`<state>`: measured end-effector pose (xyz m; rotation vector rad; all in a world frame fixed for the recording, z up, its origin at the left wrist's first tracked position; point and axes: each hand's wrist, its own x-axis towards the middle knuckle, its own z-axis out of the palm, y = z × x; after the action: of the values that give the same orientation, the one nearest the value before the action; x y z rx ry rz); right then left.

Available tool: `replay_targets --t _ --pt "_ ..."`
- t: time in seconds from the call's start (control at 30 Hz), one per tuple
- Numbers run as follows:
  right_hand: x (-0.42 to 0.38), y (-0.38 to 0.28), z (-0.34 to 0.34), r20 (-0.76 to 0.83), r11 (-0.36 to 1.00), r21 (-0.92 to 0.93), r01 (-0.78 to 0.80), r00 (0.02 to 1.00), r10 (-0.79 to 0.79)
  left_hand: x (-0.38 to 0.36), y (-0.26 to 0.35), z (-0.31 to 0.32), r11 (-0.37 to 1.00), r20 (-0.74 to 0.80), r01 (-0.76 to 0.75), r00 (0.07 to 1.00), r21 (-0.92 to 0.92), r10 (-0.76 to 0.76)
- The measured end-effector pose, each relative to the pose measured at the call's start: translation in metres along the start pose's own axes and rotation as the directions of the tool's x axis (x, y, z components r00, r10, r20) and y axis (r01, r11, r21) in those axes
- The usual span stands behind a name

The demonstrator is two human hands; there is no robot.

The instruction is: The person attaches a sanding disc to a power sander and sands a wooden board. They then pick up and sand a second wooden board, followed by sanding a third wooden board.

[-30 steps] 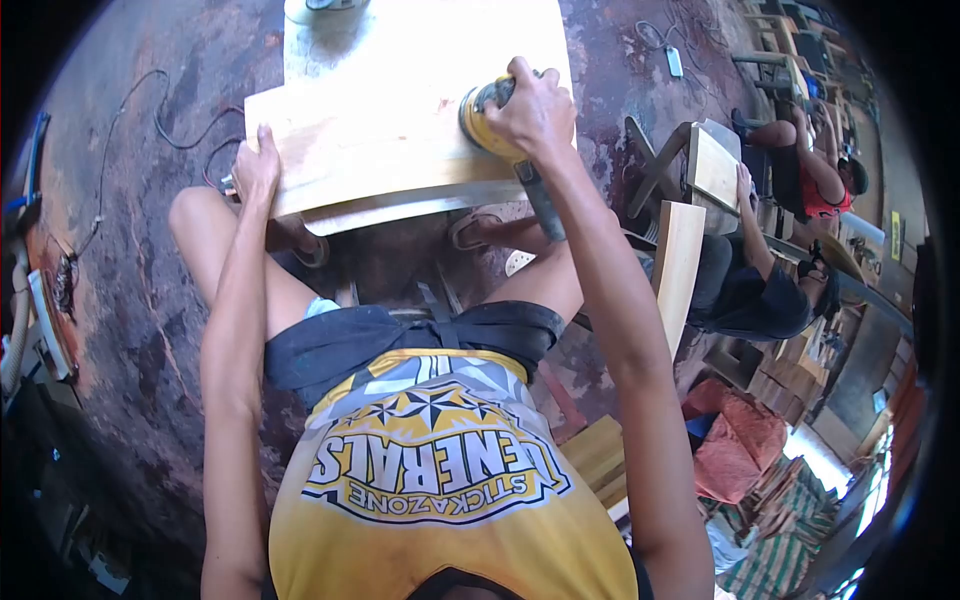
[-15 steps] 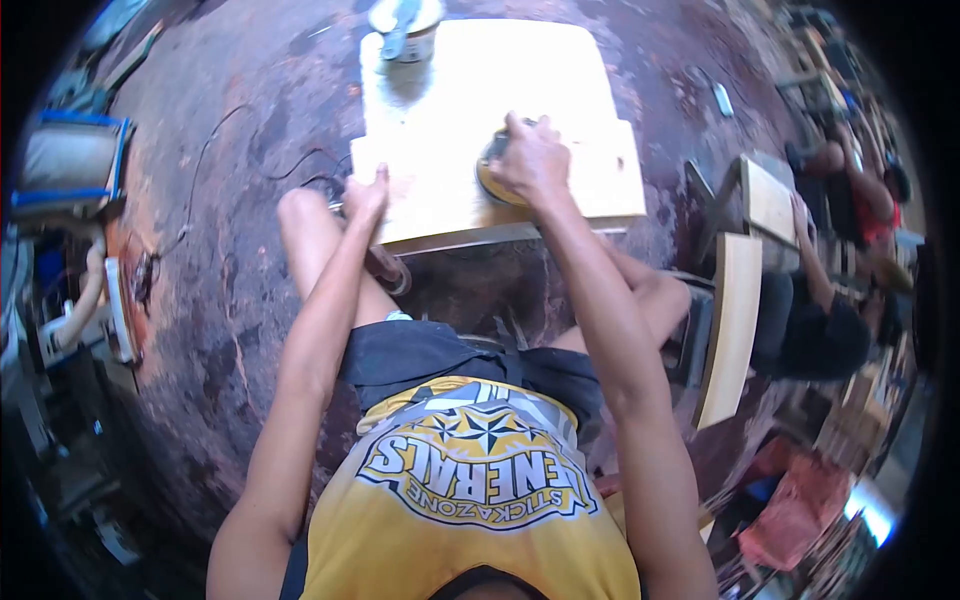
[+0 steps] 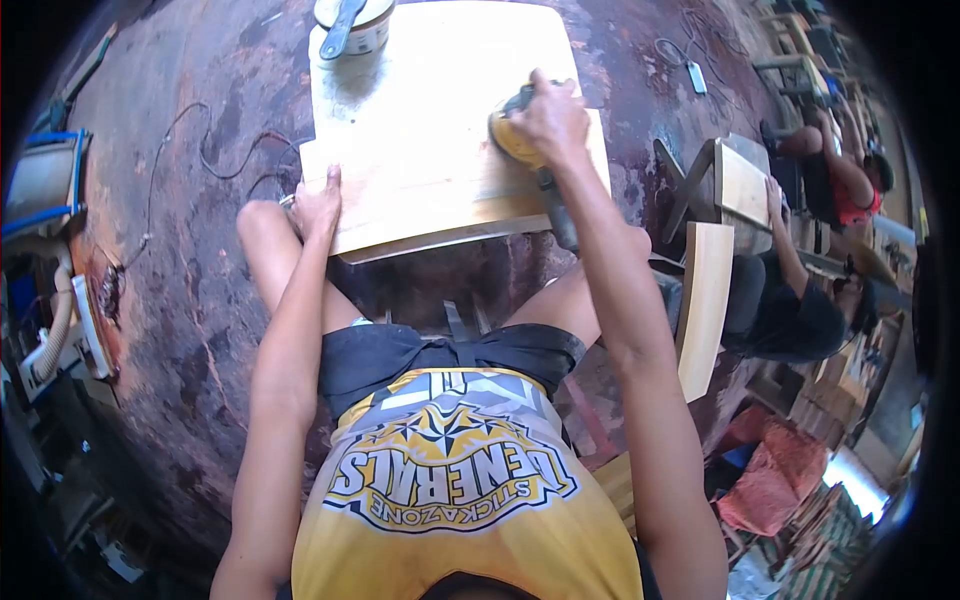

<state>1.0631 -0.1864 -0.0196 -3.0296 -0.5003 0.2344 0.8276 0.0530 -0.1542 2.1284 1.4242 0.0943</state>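
A pale wooden board [image 3: 420,190] lies in front of my knees, over a larger light panel [image 3: 450,60]. My right hand [image 3: 553,122] is wrapped round a yellow and black power sander [image 3: 515,138], which rests on the board's right part. My left hand [image 3: 318,205] grips the board's left edge, its thumb on top and its fingers partly hidden below. A white tub [image 3: 368,35] with a grey-blue scraper [image 3: 341,30] across its top stands at the panel's far left corner.
A cable [image 3: 205,150] runs over the floor at left. At right, a curved plank [image 3: 706,300] stands near my knee, and two people work beyond it, one at a small wooden stool [image 3: 745,185]. A red sack [image 3: 775,480] lies at lower right.
The whole view has shifted, with the board now further left. My right hand and the sander have moved right across the board. The sander's grey rear part now shows below my wrist.
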Motion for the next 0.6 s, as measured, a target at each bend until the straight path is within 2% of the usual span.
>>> replay_targets --t 0.03,0.1,0.13,0.17,0.27,0.37,0.6 --pt "0.008 0.004 -0.002 -0.008 0.999 -0.035 -0.031 0.999 0.031 -0.001 0.001 -0.001 1.0 0.006 0.028 1.0 -0.004 -0.028" --pt "0.023 0.017 -0.005 0.033 0.996 -0.02 -0.086 0.996 0.087 -0.002 0.001 0.002 0.988 -0.011 -0.01 1.0 -0.156 0.009" --pt "0.027 0.022 -0.007 0.003 0.996 -0.047 -0.073 0.997 0.073 0.0 -0.003 0.007 0.983 -0.045 -0.015 0.999 -0.184 0.006" --pt "0.03 0.027 -0.01 -0.028 0.995 -0.073 -0.063 0.998 0.061 0.003 -0.006 0.01 0.982 -0.034 0.007 0.999 -0.19 -0.014" --pt "0.04 0.034 -0.014 -0.03 0.995 -0.08 -0.06 0.998 0.058 0.008 -0.005 0.005 0.995 0.058 0.095 0.994 -0.023 -0.094" --pt "0.043 0.038 -0.012 -0.025 0.993 -0.09 -0.076 0.997 0.074 0.008 -0.009 0.01 0.986 0.069 0.097 0.994 -0.132 -0.088" --pt "0.026 -0.003 -0.01 0.005 0.997 -0.072 -0.002 1.0 0.002 0.004 0.0 0.006 0.983 0.057 0.105 0.994 -0.148 -0.098"
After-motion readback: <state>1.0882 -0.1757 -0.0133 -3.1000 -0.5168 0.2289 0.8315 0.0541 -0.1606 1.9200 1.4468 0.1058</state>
